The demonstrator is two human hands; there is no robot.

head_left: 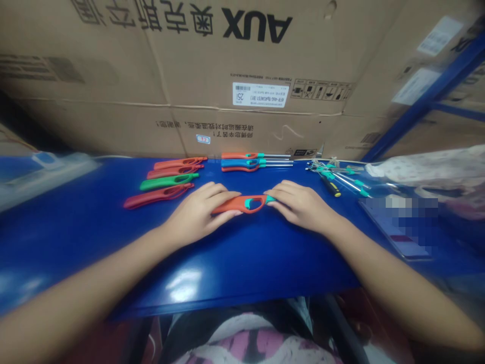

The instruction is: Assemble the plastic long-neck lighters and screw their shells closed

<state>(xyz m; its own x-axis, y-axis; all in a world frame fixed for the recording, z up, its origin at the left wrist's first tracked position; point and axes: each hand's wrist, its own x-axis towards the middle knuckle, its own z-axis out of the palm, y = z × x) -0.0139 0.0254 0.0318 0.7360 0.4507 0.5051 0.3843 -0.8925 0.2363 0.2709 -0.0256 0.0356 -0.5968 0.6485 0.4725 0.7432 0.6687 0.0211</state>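
An orange lighter handle with a teal trigger (244, 203) lies on the blue table (94, 237) between my two hands. My left hand (199, 212) grips its left end, with the fingers curled over it. My right hand (299, 202) holds its right, teal end with closed fingers. Both hands rest on the table top.
Several empty red and green handle shells (166, 182) lie at the back left. Three assembled lighters with metal tubes (252, 162) lie behind my hands. Loose metal tubes with teal parts (341, 177) lie at the back right. A bag (435, 172) sits far right. Cardboard boxes (227, 76) stand behind.
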